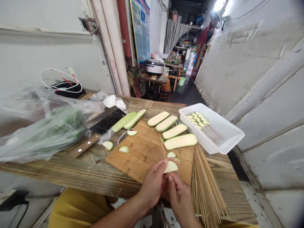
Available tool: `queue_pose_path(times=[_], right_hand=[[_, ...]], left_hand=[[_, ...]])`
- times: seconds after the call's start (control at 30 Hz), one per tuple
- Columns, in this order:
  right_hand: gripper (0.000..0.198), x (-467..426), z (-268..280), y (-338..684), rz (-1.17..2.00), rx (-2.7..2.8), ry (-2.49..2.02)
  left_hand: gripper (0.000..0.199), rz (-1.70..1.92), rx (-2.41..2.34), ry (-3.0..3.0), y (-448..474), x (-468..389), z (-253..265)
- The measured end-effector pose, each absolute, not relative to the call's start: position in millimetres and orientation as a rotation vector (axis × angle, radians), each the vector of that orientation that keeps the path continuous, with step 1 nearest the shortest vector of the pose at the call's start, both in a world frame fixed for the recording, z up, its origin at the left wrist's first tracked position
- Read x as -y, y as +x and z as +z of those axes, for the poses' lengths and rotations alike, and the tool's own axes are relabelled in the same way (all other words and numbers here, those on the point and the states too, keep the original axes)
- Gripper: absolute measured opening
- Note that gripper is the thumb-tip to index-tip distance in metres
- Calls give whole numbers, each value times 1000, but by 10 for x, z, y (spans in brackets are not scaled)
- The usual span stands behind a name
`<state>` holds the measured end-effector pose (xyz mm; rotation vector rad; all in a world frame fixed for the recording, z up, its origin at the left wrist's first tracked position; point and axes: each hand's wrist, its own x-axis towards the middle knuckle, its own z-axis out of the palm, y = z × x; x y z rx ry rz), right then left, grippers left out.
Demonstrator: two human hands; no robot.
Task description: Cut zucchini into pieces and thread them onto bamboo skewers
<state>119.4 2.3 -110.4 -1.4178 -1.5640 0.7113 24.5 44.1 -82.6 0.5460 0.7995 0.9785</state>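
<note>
Over the near edge of the wooden cutting board (pixel 140 152), my left hand (pixel 152 180) is closed on a pale half-round zucchini slice (pixel 171 167). My right hand (pixel 180 191) pinches a thin bamboo skewer (pixel 162 145) just below that slice. The skewer sticks out above the slice and points away from me; whether it runs through the flesh is hidden. Small zucchini pieces (pixel 171 155) lie just past my fingers. Halved zucchinis (pixel 177 131) rest cut face up at the board's far right. A loose slice (pixel 124 149) sits on the board's left.
Right of the board lies a bundle of skewers (pixel 206 186). A white tray (pixel 228 139) holds several skewered zucchini pieces (pixel 198 119). On the left are a cleaver (pixel 104 120) and a plastic bag of greens (pixel 57 126). A person (pixel 173 55) sits at a far table.
</note>
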Motion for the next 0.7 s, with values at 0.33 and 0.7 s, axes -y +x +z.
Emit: queue_pose_path(times=[0.33, 0.7], right_hand=[[34, 116, -1199, 1479, 690, 1453, -1500], [34, 148, -1136, 1447, 646, 1569, -1417]], left_hand=[[41, 587, -1728, 2207, -1207, -1688, -980], [36, 544, -1672, 2021, -1319, -1988, -901]])
